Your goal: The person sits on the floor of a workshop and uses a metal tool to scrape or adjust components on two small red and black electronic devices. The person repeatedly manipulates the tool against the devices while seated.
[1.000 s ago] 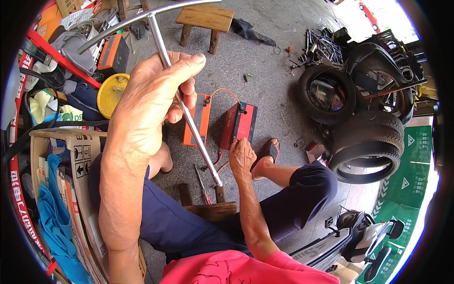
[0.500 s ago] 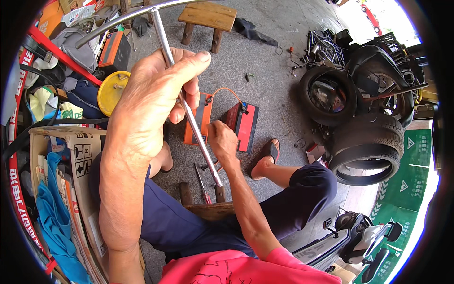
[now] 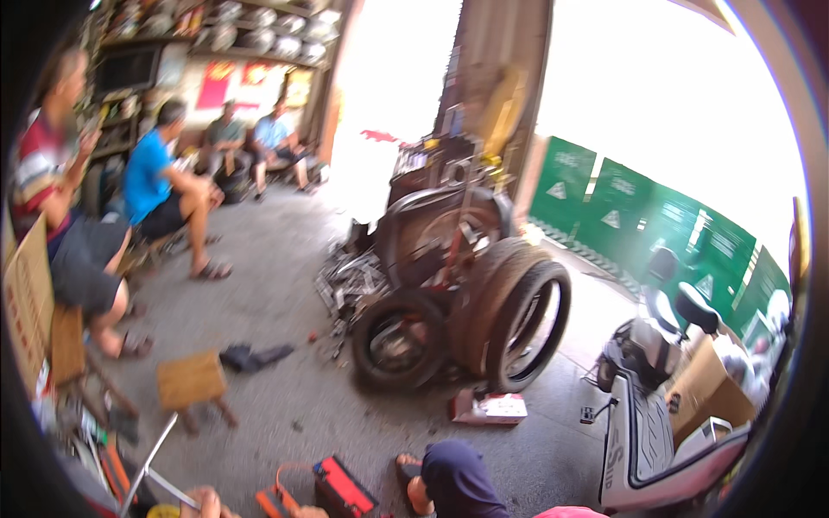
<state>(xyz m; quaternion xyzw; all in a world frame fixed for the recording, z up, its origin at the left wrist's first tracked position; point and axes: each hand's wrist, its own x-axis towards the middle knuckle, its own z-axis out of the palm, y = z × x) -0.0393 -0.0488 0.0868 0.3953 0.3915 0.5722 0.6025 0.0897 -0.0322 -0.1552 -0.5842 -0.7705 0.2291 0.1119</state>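
Observation:
My left hand [image 3: 207, 503] shows only in part at the bottom edge, closed round the shaft of a metal T-handle wrench [image 3: 154, 451]; the crossbar sticks up to its left. My right hand [image 3: 308, 512] is barely in the picture and blurred, its fingers hidden. It lies between an orange-topped battery [image 3: 272, 502] and a red-and-black battery [image 3: 345, 486]. An orange wire [image 3: 281, 472] rises from the orange-topped one. The wrench's lower end is out of view.
Several people sit at the left, one in a blue shirt [image 3: 148, 177]. Beyond the batteries stand a wooden stool [image 3: 190, 380], stacked tyres [image 3: 553, 319], and a small red-and-white box [image 3: 488, 407]. A white scooter [image 3: 635, 449] is at the right, before green panels [image 3: 604, 203].
The view has swung up and to the right, so my hands and the batteries now sit at the bottom edge. The wrench stays in my left hand.

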